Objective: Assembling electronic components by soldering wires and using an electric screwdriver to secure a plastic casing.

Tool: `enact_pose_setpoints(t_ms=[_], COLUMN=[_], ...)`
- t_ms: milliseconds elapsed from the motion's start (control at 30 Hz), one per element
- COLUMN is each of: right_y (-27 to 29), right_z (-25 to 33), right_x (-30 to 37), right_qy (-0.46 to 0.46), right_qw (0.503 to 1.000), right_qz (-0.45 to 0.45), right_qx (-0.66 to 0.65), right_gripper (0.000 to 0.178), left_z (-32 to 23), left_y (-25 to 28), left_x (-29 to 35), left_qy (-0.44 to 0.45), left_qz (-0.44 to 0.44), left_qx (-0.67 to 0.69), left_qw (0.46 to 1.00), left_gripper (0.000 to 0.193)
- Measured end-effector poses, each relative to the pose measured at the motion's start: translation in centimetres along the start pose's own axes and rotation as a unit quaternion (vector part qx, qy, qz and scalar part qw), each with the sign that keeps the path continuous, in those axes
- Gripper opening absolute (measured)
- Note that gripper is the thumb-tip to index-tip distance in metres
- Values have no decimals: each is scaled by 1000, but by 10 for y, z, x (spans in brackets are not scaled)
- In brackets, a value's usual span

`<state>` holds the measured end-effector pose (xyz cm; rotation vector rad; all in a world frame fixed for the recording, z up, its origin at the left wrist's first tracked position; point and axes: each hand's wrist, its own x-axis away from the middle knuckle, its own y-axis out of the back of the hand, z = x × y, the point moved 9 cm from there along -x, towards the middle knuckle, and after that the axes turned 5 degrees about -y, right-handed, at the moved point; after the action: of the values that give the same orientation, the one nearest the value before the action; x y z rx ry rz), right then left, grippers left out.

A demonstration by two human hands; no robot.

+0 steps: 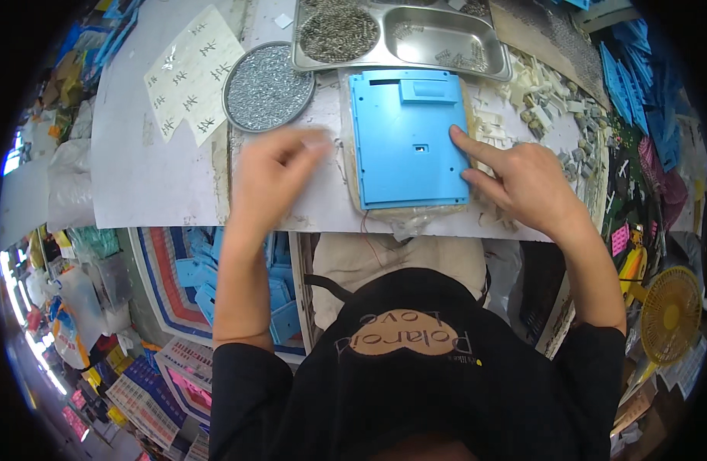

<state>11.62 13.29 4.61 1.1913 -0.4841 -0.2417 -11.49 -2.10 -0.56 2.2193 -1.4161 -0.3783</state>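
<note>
A light-blue rectangular plastic panel (pixel 403 154) lies on a padded, clear-wrapped support (pixel 411 219) on the table. It has a raised block near its far edge and a small slot near its middle. My right hand (pixel 522 177) rests at the panel's right edge, index finger and thumb apart, their tips touching it. My left hand (pixel 280 173) hovers left of the panel, just below a round metal dish (pixel 269 86) of small silvery metal parts. Its fingers look curled but are smeared by motion, so I cannot tell whether they hold anything.
Beyond the panel, a steel compartment tray (pixel 439 69) holds small metal parts. White and grey plastic pieces (pixel 541 100) lie scattered to the right. A marked paper sheet (pixel 196 73) lies at the far left. Below the table edge, a striped bin (pixel 173 284) contains blue panels; a yellow fan (pixel 670 315) stands right.
</note>
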Motion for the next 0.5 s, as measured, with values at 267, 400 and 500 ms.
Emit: enact_pose_setpoints(t_ms=[267, 400, 500], right_y=[40, 50, -12], right_z=[39, 113, 153], right_x=[-50, -138, -199], right_qy=[207, 272, 303], right_qw=[970, 953, 925], right_qz=[76, -137, -181], right_qx=[102, -4, 139], right_gripper=[28, 11, 10], left_z=[14, 16, 17], left_y=[63, 57, 56], left_x=[-39, -42, -45], left_qy=[-73, -84, -102], left_qz=[-97, -132, -152], left_qx=[-364, -308, -328], left_qw=[924, 938, 927], left_gripper=[9, 12, 15])
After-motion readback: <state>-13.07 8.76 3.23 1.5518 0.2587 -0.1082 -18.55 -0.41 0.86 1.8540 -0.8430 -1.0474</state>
